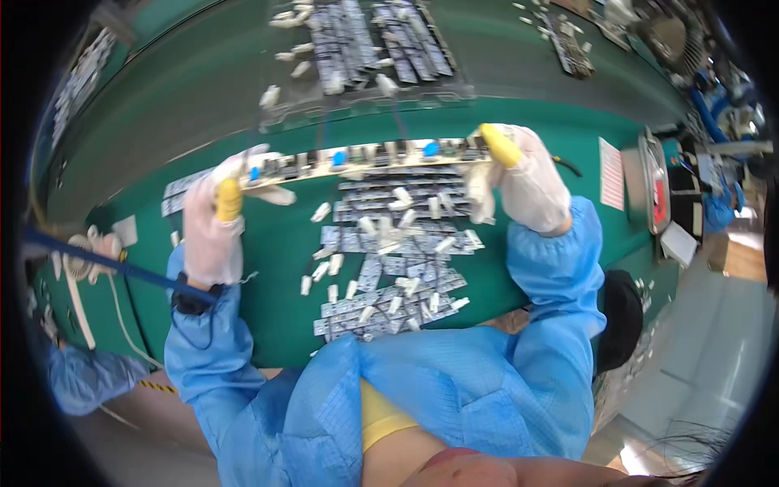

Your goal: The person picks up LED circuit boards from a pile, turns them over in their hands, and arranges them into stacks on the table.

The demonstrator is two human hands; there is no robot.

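Note:
A long, narrow circuit board strip (pixel 369 157) with blue and black components spans the space between my two gloved hands. My left hand (pixel 219 199), in a white glove with a yellow thumb cover, grips its left end. At the opposite end, my right hand (pixel 523 174), gloved the same way, pinches the board with its thumb on top. Below the strip, several flat circuit boards (pixel 389 239) with white connectors lie in rows on the green mat (pixel 280 284). Dark wires run from the strip toward the far side. A strap circles my left wrist.
Across the bench, a clear tray (pixel 454 89) holds more boards with white connectors. To the right lie a printed sheet (pixel 611 174) and a metal-rimmed container (pixel 653 187). A blue cord (pixel 122 264) crosses at left, near another person's blue sleeve (pixel 89 377).

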